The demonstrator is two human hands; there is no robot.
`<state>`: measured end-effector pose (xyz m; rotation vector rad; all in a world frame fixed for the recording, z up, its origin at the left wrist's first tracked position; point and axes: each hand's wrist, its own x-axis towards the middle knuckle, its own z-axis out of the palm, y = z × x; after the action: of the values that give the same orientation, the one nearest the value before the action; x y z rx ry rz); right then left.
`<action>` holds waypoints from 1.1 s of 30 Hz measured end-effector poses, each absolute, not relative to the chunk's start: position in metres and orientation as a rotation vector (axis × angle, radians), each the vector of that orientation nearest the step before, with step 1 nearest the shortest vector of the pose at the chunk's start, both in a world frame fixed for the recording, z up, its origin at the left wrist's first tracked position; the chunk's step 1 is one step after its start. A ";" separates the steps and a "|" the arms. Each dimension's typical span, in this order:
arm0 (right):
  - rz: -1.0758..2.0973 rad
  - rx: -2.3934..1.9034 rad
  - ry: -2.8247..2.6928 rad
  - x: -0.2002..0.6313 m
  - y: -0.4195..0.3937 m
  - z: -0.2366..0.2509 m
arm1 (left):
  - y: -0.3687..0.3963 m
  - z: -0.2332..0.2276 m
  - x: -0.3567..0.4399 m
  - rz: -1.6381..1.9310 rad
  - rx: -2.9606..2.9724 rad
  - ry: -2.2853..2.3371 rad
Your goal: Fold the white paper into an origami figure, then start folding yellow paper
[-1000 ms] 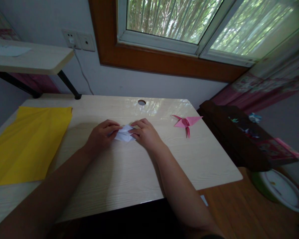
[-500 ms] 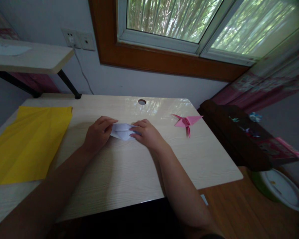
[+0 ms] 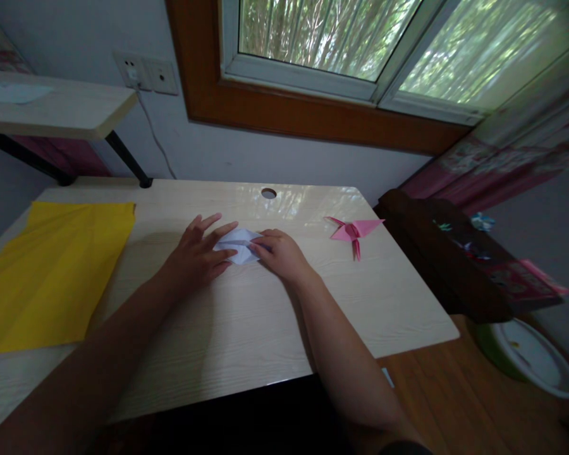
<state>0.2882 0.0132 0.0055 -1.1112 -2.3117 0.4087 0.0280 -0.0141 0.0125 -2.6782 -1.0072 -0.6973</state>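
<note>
Two hands on one small white paper [image 3: 239,244], mid-desk [image 3: 246,328], half folded. Left hand [image 3: 196,256] spread flat, fingers open and splayed, thumb and forefinger tips resting on the near-left corner rather than gripping. Right hand [image 3: 279,253] curled, fingertips pinched down on the right edge of the same piece; how hard, cannot tell.

To crease well: keep the right pinch as the anchor, press the flap flat just ahead of the left fingertips, check that the edges meet before bearing down. Run a fingertip outward from the pinch along the fold, not toward it, so no bulge gathers under the right fingers. Keep the sheet touching the desk throughout; lifting it invites a skewed line. Light pressure first, firm pressure second.

Well right of the grip, a pink crane [image 3: 353,231]. Well left of it, a yellow sheet [image 3: 52,272] lying flat. Beyond the hands, a cable hole [image 3: 268,193] near the far edge.
</note>
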 end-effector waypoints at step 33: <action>-0.094 -1.212 -2.582 0.251 -0.013 0.014 | -0.009 -0.001 0.039 -0.853 -2.694 -1.122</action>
<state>0.2512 -0.0125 0.0139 -1.2122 -2.5817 -0.0941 0.0390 -0.0093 -0.0006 -2.6941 -1.1220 -0.8533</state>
